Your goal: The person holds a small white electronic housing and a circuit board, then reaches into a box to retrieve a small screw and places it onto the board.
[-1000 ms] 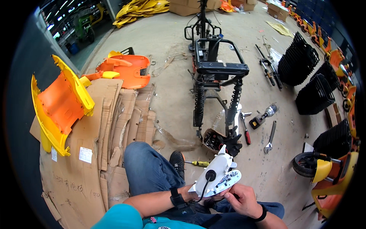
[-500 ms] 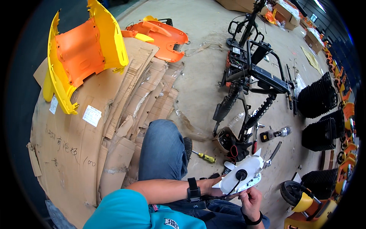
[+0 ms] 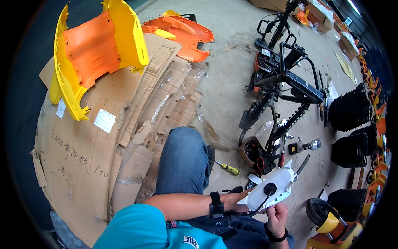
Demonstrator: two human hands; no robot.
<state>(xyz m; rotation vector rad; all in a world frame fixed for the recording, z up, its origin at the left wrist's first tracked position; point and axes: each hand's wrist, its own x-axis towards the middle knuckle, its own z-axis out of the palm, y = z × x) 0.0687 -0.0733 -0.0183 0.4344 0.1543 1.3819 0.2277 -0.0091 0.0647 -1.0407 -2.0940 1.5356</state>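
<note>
A white plastic housing (image 3: 259, 196), pointed at its corners, is held tilted above my lap. A round black grommet (image 3: 270, 189) sits in its back, and a black cable (image 3: 261, 205) curves out of it. My left hand (image 3: 233, 203) grips the housing from behind and below; most of its fingers are hidden. At the lower right edge, the fingers of my right hand (image 3: 278, 218) are pinched together close against the housing. Whatever lies between those fingertips is too small to make out. A yellow-handled screwdriver (image 3: 229, 168) lies on the floor beyond the housing.
Ahead stands a black scooter frame (image 3: 286, 79) with a cordless power tool (image 3: 304, 146) beside it. Flattened cardboard (image 3: 87, 166) is stacked at left, bearing a yellow and orange body panel (image 3: 89, 54). Stacked black crates (image 3: 350, 149) and a small wheel (image 3: 318, 211) are at right.
The whole view has shifted slightly, so the surroundings sit farther right. Both hands stay at the white housing in nearly the same pose, with the right fingers still pinched at its lower edge.
</note>
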